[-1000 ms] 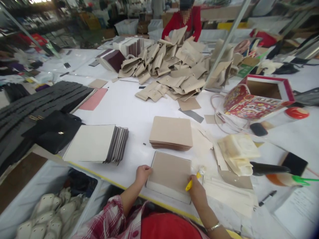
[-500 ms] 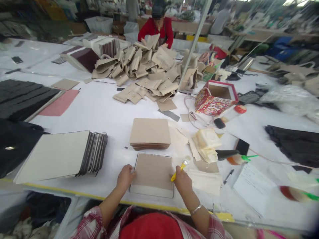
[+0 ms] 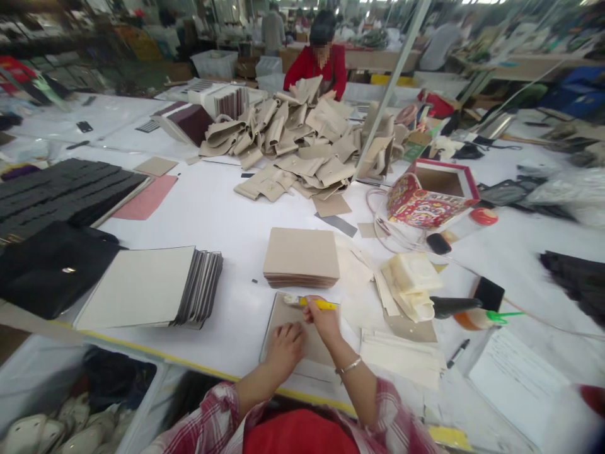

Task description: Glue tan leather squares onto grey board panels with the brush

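Note:
A beige panel with a dark edge (image 3: 316, 354) lies flat at the table's front edge. My left hand (image 3: 286, 344) rests on its left half with the fingers laid flat, holding nothing. Pinched in my right hand (image 3: 323, 319) is a yellow-handled brush (image 3: 325, 304), its bristles pointing left over the panel's far edge. Whether the bristles touch the surface, I cannot tell. Just beyond the panel sits a neat stack of beige panels (image 3: 301, 252). My hands and right forearm hide part of the panel beneath.
To the left stand a stack of dark-edged boards (image 3: 142, 287) and a black bag piece (image 3: 51, 268). Folded beige pieces (image 3: 293, 139) form a heap near a person in red (image 3: 316, 66). A slanted pole (image 3: 390, 88), red patterned box (image 3: 430, 202) and yellowish cloth (image 3: 409, 280) are rightward.
My left hand has moved from the panel's left edge onto its surface. My right hand has brought the brush from the right side across the far edge. The view has shifted left.

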Motion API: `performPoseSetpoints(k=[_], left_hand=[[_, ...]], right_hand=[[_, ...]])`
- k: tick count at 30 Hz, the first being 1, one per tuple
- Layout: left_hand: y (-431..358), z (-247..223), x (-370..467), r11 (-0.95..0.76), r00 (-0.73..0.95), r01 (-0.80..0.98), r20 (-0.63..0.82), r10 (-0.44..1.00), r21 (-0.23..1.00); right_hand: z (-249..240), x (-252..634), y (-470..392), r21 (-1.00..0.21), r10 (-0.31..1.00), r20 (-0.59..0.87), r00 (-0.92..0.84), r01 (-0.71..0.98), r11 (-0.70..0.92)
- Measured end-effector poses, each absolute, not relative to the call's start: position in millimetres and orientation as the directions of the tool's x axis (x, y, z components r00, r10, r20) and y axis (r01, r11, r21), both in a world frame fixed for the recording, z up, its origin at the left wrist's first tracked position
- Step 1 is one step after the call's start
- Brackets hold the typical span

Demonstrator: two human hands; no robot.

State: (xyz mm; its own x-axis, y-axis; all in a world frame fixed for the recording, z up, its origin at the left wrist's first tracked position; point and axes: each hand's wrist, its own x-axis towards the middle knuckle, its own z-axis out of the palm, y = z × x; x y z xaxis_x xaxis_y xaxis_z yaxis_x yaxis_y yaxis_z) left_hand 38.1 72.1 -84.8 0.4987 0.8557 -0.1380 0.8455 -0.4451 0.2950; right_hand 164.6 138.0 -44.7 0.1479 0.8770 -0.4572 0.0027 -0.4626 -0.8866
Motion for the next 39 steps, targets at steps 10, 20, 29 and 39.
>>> performPoseSetpoints(k=[10,20,29,39], left_hand=[[67.1,-88.7,38.2,-0.468,0.498,0.854,-0.094,0.862,0.229],[64.5,-95.2,44.3,-0.473,0.493,0.864,-0.097,0.865,0.172],[63.5,-84.4,51.9,-0.423,0.454,0.887,-0.181,0.873,0.186],[75.3,-52.9,66.0,-0.455,0.493,0.857,-0.125,0.861,0.244]], right_hand=[[-55.7,260.2,101.8,-0.860,0.830,-0.468,0.304,0.058,-0.506],[-76.7,327.2,110.6,-0.408,0.974,-0.051,0.221,0.885,-0.223],[-109.3,342.3,128.9,-0.264,0.990,-0.035,0.133,0.955,-0.138],[-62.4,353.0,120.9,-0.180,0.996,0.060,0.061,0.982,-0.050]])
